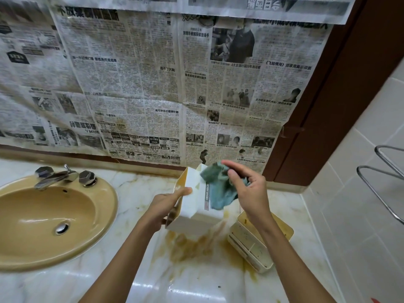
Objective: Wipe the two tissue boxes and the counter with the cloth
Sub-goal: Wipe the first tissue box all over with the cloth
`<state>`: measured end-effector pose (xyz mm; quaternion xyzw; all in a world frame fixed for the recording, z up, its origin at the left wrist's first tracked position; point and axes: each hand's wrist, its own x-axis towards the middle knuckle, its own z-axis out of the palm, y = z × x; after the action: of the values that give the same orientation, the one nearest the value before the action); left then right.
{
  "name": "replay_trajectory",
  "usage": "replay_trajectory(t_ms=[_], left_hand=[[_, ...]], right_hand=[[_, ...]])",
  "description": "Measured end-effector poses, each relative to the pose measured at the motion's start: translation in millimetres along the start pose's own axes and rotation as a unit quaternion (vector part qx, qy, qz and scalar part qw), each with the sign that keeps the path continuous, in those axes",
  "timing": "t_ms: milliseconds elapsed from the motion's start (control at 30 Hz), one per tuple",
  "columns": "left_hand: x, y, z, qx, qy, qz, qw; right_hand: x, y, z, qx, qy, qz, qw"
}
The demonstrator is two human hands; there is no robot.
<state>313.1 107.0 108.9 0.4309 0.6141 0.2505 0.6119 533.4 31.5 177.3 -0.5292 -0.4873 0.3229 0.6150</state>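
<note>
Your left hand (168,204) grips the white rectangular tissue box (196,206), raised and tilted just right of the tan oval sink (43,215). That turns its side to the crumpled teal cloth (218,186) bunched in your right hand (249,189). Farther right of the sink, the stained cream tissue box (251,243) lies on the smeared white marble counter (196,281), probably next.

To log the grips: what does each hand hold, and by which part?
The left hand grips the white tissue box by its left side. The right hand grips the green cloth by its bunched upper part.
</note>
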Motion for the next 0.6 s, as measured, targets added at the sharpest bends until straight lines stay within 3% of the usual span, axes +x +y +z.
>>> replay_trajectory(t_ms=[133,333,467,600], left_hand=[[-1.0,10.4,5.0,0.018,0.011,0.033,0.999],[2.9,13.5,-6.5,0.027,0.042,0.053,0.997],[4.2,8.5,-9.3,0.053,0.012,0.091,0.994],[3.8,5.4,-6.9,0.051,-0.015,0.153,0.987]], right_hand=[[2.2,19.1,23.4,-0.104,-0.032,-0.004,0.994],[-33.9,28.8,32.6,-0.157,-0.102,-0.147,0.971],[-25.7,37.9,29.8,-0.194,-0.054,-0.221,0.954],[4.2,24.7,26.1,-0.197,0.001,-0.215,0.957]])
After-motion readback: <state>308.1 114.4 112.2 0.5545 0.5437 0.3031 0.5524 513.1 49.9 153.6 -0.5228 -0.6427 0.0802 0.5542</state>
